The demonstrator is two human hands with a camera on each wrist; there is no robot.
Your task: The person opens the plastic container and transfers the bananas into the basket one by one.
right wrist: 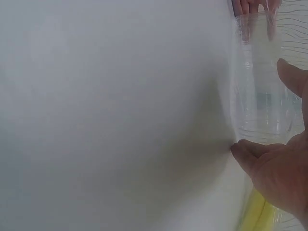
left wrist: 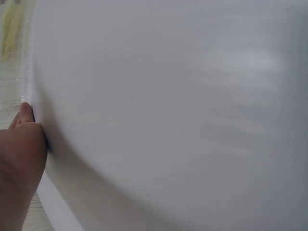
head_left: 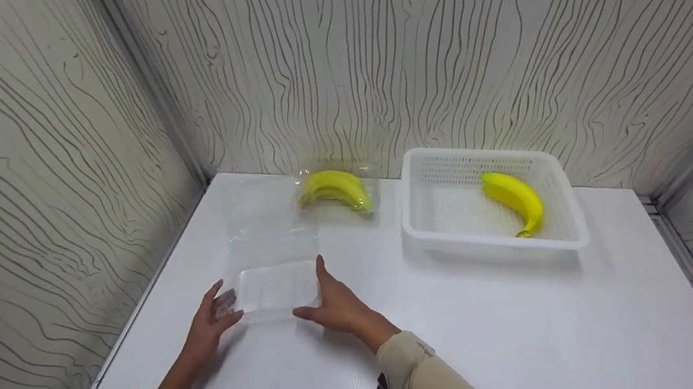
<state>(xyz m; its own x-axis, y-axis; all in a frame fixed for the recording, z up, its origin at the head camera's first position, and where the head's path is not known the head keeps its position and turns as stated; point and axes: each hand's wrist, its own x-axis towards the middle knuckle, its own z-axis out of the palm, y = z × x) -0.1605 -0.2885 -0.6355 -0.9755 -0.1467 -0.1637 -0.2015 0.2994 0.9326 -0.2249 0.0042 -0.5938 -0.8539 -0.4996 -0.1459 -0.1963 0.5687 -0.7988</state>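
A clear plastic clamshell container [head_left: 277, 288] lies open on the white table [head_left: 499, 342] at the near left, its lid [head_left: 270, 231] spread out behind it. My left hand [head_left: 211, 319] pinches the tray's near left corner, fingers showing through the plastic. My right hand [head_left: 334, 304] brackets the near right corner, forefinger straight along the side and thumb along the front edge. In the right wrist view the container [right wrist: 260, 96] sits between that hand's thumb and forefinger [right wrist: 279, 168]. The left wrist view shows only my left hand [left wrist: 21, 144] against the table, blurred.
A bunch of bananas [head_left: 337, 188] in clear packaging lies at the back by the wall. To its right stands a white perforated basket [head_left: 570, 236] holding one banana [head_left: 516, 197]. Patterned walls close in the table at the left, back and right.
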